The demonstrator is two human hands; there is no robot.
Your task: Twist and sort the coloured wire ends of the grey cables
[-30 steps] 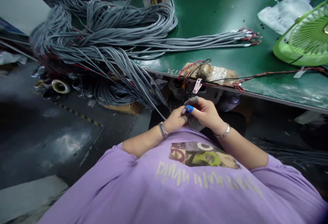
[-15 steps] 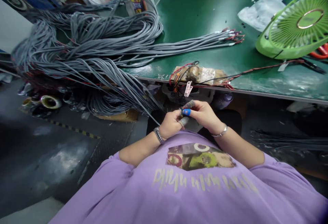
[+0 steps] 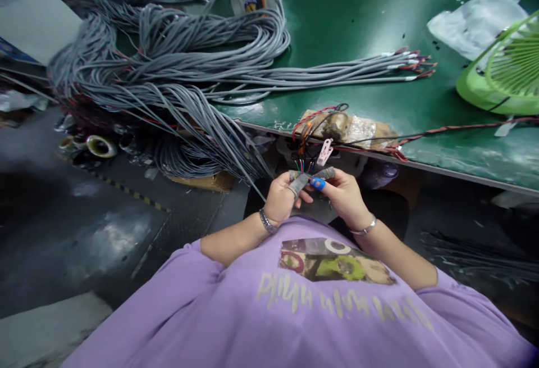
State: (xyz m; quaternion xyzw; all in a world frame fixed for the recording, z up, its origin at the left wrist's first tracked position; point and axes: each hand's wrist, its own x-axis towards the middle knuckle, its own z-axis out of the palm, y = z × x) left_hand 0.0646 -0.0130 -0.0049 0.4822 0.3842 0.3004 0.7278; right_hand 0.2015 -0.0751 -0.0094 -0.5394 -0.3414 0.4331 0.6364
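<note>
Close together in front of my chest, both hands pinch thin coloured wires [image 3: 300, 166], whose ends fan upward between the fingertips. My left hand [image 3: 281, 198] is closed on them, its thumb and a finger wrapped in grey covers. My right hand [image 3: 346, 196] pinches them from the other side, with blue tape around the thumb and a grey cover on a finger. Just above the fingers, a pink clip [image 3: 324, 152] hangs at the table edge. Grey cables [image 3: 236, 146] run down off the table toward my left hand; whether the held wires belong to one is hidden.
A large heap of grey cables [image 3: 177, 48] covers the left of the green table [image 3: 357, 25]. A taped cardboard piece [image 3: 366, 127] with wires lies at its front edge. To the right are a green fan [image 3: 480, 87] and a plastic bag [image 3: 480, 22]. Tape rolls [image 3: 101, 146] sit below left.
My hands have drawn slightly apart, and coloured wire ends now show above the fingertips. The view has shifted, so the table things appear farther right.
</note>
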